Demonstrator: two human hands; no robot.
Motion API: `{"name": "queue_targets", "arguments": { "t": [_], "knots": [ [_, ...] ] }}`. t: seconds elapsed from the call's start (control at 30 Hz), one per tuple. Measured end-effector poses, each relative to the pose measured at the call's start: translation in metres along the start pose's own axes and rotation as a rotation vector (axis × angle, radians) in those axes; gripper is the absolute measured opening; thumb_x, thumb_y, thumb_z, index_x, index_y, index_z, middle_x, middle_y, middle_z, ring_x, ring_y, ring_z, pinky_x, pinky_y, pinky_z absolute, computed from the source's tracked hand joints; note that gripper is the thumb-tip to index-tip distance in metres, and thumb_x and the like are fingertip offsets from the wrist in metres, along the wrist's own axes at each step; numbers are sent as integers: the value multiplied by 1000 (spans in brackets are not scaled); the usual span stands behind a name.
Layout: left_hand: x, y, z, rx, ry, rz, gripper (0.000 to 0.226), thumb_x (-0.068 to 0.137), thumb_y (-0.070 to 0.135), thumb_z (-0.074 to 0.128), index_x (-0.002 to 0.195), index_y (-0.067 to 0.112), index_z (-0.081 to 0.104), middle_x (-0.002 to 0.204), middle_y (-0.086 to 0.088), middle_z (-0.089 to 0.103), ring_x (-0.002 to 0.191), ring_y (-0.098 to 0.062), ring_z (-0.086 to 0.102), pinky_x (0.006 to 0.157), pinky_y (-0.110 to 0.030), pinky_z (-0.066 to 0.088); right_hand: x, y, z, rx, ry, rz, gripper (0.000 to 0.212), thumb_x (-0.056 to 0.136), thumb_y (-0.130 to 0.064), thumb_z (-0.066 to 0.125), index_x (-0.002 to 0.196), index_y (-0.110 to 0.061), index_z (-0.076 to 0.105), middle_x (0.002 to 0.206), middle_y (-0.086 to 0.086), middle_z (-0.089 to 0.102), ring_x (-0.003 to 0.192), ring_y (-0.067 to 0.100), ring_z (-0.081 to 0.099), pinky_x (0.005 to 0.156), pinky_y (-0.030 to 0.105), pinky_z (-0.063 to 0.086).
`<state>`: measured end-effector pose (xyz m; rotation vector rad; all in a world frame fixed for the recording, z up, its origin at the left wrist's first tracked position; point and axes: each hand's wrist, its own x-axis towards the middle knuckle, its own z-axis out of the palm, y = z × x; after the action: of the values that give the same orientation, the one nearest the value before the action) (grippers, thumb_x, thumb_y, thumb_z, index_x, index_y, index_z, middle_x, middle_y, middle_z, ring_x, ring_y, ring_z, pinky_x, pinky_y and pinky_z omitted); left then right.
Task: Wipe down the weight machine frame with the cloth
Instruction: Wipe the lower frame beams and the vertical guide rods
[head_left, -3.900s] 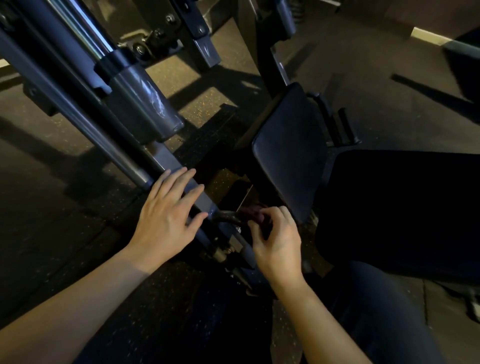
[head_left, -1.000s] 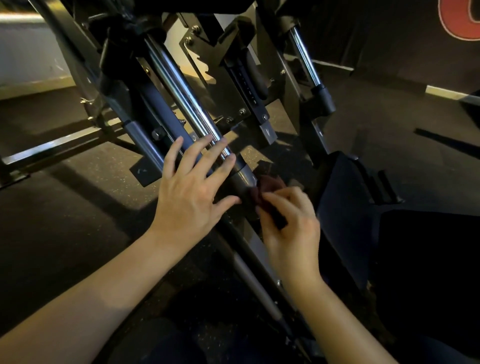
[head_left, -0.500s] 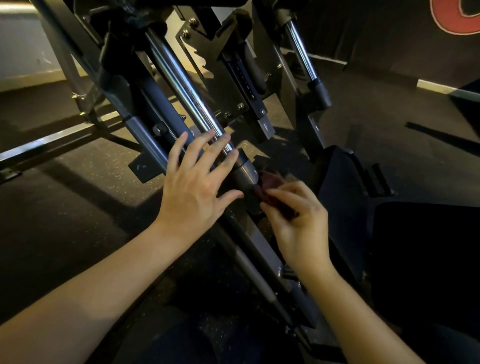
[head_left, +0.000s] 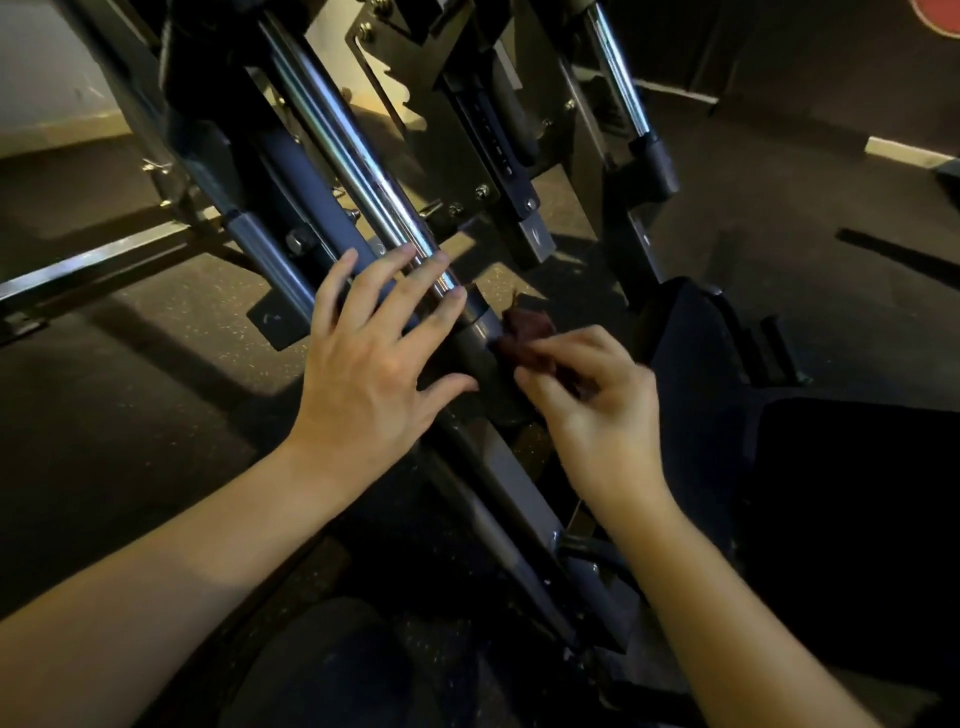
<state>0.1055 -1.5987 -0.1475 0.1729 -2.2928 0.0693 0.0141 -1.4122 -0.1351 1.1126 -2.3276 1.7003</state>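
Between right fingers (head_left: 569, 344), cloth (head_left: 525, 330)

There are two hands (head_left: 363, 374) (head_left: 597, 415), one cloth (head_left: 525, 335), two chrome rods (head_left: 353, 150) (head_left: 618, 78) and one weight machine frame (head_left: 496, 467).

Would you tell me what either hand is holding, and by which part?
The right hand pinches the dark red cloth at its near end; the left hand rests flat on the frame, holding nothing.

The dark red cloth (head_left: 525, 335) is mostly hidden under the fingers of the slightly blurred right hand (head_left: 597, 415). The weight machine frame (head_left: 493, 467) runs off the top edge. A red mark (head_left: 941, 15) is cut by the corner. Markings on the adjustment bar (head_left: 493, 140) are too small to read.
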Motion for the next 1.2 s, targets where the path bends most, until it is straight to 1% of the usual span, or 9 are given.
{"name": "queue_targets", "arguments": {
  "t": [0.1, 0.2, 0.27, 0.43, 0.5, 0.6, 0.83, 1.03, 1.2],
  "knots": [
    [-1, 1, 0, -7, 11, 1, 62, 85, 36, 79, 138, 10, 61, 152, -12, 50, 145, -33, 39, 123, -57, 19, -12, 4, 9, -312, -23, -420, 20, 89, -10, 76, 108, -14, 78, 112, -2, 66, 107, 9, 57, 92, 22, 47],
    [-3, 1, 0, -3, 19, -10, 61, 86, 37, 78, 139, 12, 61, 153, -12, 49, 146, -32, 38, 124, -55, 18, 12, 10, 13, -383, -37, -531, 20, 92, -13, 73, 112, -13, 74, 117, 2, 64, 109, 9, 52, 94, 19, 42],
    [-3, 1, 0, 7, 7, -12, 65, 86, 42, 79, 140, 12, 61, 155, -11, 47, 147, -32, 37, 124, -54, 18, 32, 14, 8, -223, -37, -338, 21, 95, -15, 68, 116, -16, 72, 118, -3, 63, 109, 7, 58, 97, 25, 48],
    [-5, 0, 1, 47, -19, -13, 68, 88, 51, 74, 143, 13, 57, 158, -11, 43, 148, -34, 35, 121, -60, 23, 42, 44, -14, 393, -326, 692, 16, 98, -17, 65, 108, -17, 77, 113, 10, 75, 95, 19, 75, 85, 41, 60],
    [-5, 1, 1, 64, -37, -15, 69, 89, 52, 72, 144, 13, 56, 159, -11, 42, 149, -34, 34, 120, -60, 24, 38, 42, -27, 487, -308, 778, 14, 96, -18, 68, 105, -18, 79, 108, 9, 76, 94, 21, 76, 83, 43, 61],
    [-7, 5, 2, 91, -69, -39, 68, 90, 53, 69, 144, 14, 55, 160, -10, 40, 150, -34, 32, 121, -59, 23, 39, 24, -38, 427, -288, 471, 16, 94, -18, 68, 108, -22, 76, 104, -4, 76, 97, 13, 74, 83, 38, 61],
    [-7, 11, -5, 194, -176, -81, 73, 92, 49, 63, 154, 17, 44, 165, -8, 31, 153, -33, 25, 125, -54, 17, 30, 47, -24, -272, -443, -788, 17, 92, -10, 70, 108, -5, 75, 108, 9, 64, 100, 22, 57, 83, 38, 48],
    [-7, 18, -18, 354, -308, -109, 72, 101, 50, 45, 161, 15, 28, 169, -14, 19, 156, -33, 18, 127, -50, 13, 64, 40, -25, -195, -453, -930, 16, 93, -6, 68, 106, 1, 74, 104, 16, 64, 92, 27, 59, 77, 42, 49],
    [-38, 47, -35, 135, -191, -596, 53, 97, 28, 59, 147, 11, 51, 155, -10, 45, 147, -28, 38, 120, -48, 31, 86, 27, 0, -228, -661, -1222, 24, 102, -14, 56, 110, -2, 75, 114, 13, 71, 107, 29, 62, 99, 40, 42]
  ]
}}
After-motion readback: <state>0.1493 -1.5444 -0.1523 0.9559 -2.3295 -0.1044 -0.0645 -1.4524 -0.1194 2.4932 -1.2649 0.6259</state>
